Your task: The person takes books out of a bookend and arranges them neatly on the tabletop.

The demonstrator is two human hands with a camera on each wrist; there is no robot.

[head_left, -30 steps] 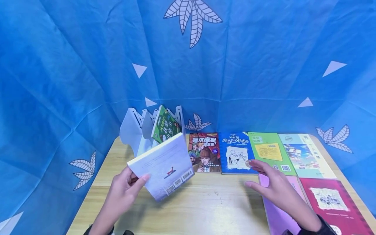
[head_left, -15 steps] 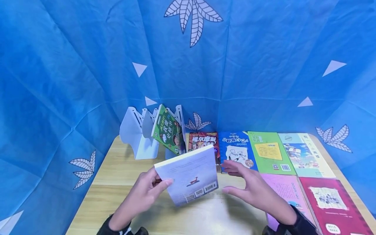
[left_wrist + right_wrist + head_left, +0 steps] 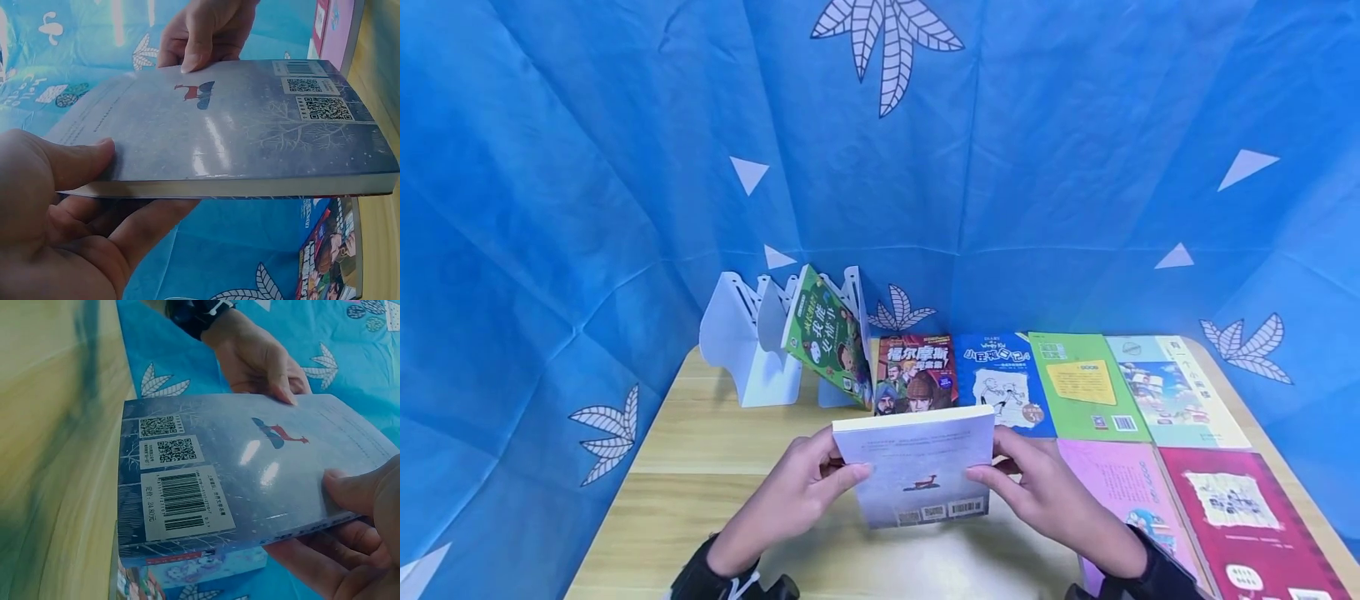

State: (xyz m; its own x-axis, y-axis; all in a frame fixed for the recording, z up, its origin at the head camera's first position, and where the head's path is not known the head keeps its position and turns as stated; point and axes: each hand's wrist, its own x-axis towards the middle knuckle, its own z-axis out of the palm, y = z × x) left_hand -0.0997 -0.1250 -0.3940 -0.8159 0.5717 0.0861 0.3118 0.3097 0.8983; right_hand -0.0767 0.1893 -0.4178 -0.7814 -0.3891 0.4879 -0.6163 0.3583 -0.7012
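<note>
A pale grey-lilac book (image 3: 917, 467) is held up above the near middle of the table, its back cover with a small red deer and barcodes facing me. My left hand (image 3: 808, 487) grips its left edge, thumb on the cover and fingers behind. On the opposite edge my right hand (image 3: 1045, 492) pinches it the same way. In the left wrist view the page block of the book (image 3: 250, 187) runs between thumb and fingers. In the right wrist view the right thumb presses the cover of the book (image 3: 300, 450) near its spine.
A white book rack (image 3: 767, 375) stands at the back left with a green book (image 3: 831, 337) leaning in it. Right of it lie a red detective book (image 3: 917, 367), a blue book (image 3: 1003, 392), a green book (image 3: 1086, 392), a pale book (image 3: 1180, 400), a pink book (image 3: 1150, 508) and a crimson book (image 3: 1247, 542).
The lilac book has moved right and turned more level, carried by my left hand. My right hand has come left from above the other books and taken hold of its right edge.
</note>
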